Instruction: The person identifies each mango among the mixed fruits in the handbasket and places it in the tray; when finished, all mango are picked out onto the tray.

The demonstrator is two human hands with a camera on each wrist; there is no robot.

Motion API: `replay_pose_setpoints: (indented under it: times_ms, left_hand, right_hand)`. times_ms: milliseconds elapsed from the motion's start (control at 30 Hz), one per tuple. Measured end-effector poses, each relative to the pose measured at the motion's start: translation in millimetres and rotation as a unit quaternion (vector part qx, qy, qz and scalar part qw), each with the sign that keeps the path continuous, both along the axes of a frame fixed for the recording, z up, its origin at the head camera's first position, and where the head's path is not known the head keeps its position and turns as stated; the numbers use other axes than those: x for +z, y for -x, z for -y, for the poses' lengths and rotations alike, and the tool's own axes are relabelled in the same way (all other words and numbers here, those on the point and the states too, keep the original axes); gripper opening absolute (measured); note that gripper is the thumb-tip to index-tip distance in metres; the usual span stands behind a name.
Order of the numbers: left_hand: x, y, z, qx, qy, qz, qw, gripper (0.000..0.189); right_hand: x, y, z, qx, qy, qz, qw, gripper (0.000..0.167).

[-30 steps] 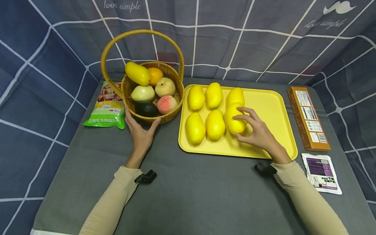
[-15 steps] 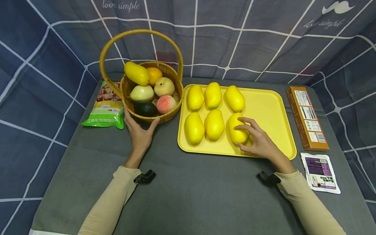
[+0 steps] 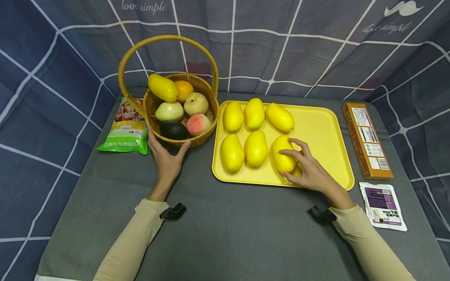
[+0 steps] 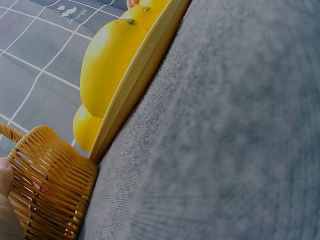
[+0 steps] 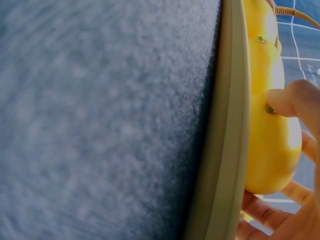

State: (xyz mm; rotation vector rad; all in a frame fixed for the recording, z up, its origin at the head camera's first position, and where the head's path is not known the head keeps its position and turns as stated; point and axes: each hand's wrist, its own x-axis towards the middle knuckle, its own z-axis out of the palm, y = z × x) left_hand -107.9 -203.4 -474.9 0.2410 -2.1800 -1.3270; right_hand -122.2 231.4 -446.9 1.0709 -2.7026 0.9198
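My right hand (image 3: 309, 169) grips a yellow mango (image 3: 282, 154) at the front of the yellow tray (image 3: 327, 136). In the right wrist view the thumb (image 5: 282, 102) presses by its stem end, with fingers round the far side. Several other mangoes stand left of it and behind, including a slanted mango (image 3: 280, 117) just beyond. My left hand (image 3: 168, 162) rests against the near left side of a wicker basket (image 3: 207, 136), thumb and fingers spread along its wall. The basket holds a mango (image 3: 163, 88), an orange (image 3: 184, 90), a pink peach (image 3: 198, 125) and other fruit.
A green snack bag (image 3: 126, 136) lies left of the basket, partly behind it. Right of the tray are a brown box (image 3: 367, 140) and a white and purple pouch (image 3: 383, 205). A dark checked cloth (image 3: 253, 47) stands behind the grey table (image 3: 225, 226).
My right hand has drawn the front mango toward me, apart from the one behind, then shifted it slightly left. The mango behind has turned to a slant. My left hand stays at the basket.
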Motion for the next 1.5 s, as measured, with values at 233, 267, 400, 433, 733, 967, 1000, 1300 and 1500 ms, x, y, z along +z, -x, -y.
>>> replay_pose_setpoints:
  times_ms: [233,267,400,433,733,967,1000,1300,1500]
  left_hand:
    - [-0.6,0.4,-0.3,0.0,-0.002,-0.002,1.0,0.114]
    - [-0.7,0.4,-0.3,-0.001,-0.003,-0.003,1.0,0.114]
    - [-0.6,0.2,-0.3,-0.002,-0.002,-0.006,1.0,0.115]
    - [-0.7,0.3,-0.2,-0.002,-0.001,-0.006,1.0,0.115]
    - [0.5,0.6,0.2,0.002,0.0,-0.003,1.0,0.116]
    - [-0.4,0.7,0.4,-0.002,0.004,-0.006,1.0,0.115]
    - [-0.2,0.7,0.5,-0.002,0.005,-0.007,1.0,0.115]
    - [-0.2,1.5,0.4,-0.001,0.003,-0.003,1.0,0.115]
    - [-0.6,0.5,0.1,-0.002,0.003,-0.005,1.0,0.115]
  right_hand:
    - [1.2,-2.0,-2,-0.011,-0.023,0.001,0.9997,0.077]
    - [1.4,-2.0,-3,-0.011,-0.025,0.001,0.9996,0.078]
    - [2.2,-1.5,-4,-0.016,-0.03,0.0,0.9994,0.08]
    - [2.4,-1.6,-4,-0.017,-0.031,0.001,0.9994,0.08]
    - [2.4,-1.6,-5,-0.019,-0.034,0.007,0.9992,0.08]
    - [4.8,-1.3,-7,-0.027,-0.046,0.01,0.9985,0.086]
    - [5.8,-1.1,-8,-0.027,-0.05,0.007,0.9983,0.086]
    - [24.8,5.6,-8,-0.051,-0.077,-0.052,0.9944,0.086]
    - [48.1,20.5,23,0.001,-0.059,-0.046,0.9972,0.072]
